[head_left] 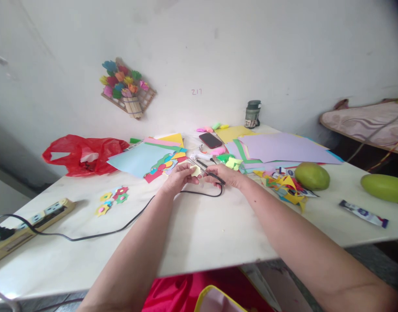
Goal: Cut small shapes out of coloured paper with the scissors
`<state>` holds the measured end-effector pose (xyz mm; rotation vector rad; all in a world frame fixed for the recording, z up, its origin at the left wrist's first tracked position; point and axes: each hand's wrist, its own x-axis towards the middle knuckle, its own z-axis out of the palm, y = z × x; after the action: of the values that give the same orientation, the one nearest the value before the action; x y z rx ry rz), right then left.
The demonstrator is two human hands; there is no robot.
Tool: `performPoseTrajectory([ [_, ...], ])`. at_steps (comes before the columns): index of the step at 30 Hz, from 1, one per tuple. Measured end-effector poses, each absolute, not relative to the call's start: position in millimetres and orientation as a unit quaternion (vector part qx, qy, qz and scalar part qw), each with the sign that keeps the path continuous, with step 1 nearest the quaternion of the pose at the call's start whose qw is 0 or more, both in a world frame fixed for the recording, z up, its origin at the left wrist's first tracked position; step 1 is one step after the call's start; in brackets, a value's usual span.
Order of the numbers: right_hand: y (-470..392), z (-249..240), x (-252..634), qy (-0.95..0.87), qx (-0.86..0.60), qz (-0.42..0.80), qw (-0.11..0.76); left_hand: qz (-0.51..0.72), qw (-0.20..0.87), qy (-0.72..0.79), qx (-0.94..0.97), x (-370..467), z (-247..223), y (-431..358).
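Near the middle of the table, my left hand point(178, 177) pinches a small pale yellow piece of paper point(195, 170). My right hand point(227, 175) is closed on scissors with black handles point(216, 177), their blades pointing left at the paper. Whether the blades touch the paper is too small to tell. Just behind the hands lie a white glue gun point(200, 156) and cut colored paper shapes point(166, 165). A black cable point(134, 220) passes under my left wrist and loops below my right hand.
Paper flowers point(112, 200) and a power strip point(33, 229) lie left, a red plastic bag point(83, 151) behind them. Paper sheets point(280, 145), a phone point(210, 140) and a tumbler point(252, 115) are at the back. Right are paper scraps point(288, 188), two green fruits point(312, 176) and a tube point(363, 213).
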<state>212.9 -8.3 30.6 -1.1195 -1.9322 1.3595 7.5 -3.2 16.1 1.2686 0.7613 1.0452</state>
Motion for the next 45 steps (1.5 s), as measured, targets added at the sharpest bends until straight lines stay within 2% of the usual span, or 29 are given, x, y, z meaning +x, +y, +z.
performPoseTrajectory([
  [45, -6.0, 28.1, 214.2, -0.728, -0.409, 0.486, 0.259, 0.45, 0.613, 0.349, 0.548, 7.2, 16.5, -2.5],
])
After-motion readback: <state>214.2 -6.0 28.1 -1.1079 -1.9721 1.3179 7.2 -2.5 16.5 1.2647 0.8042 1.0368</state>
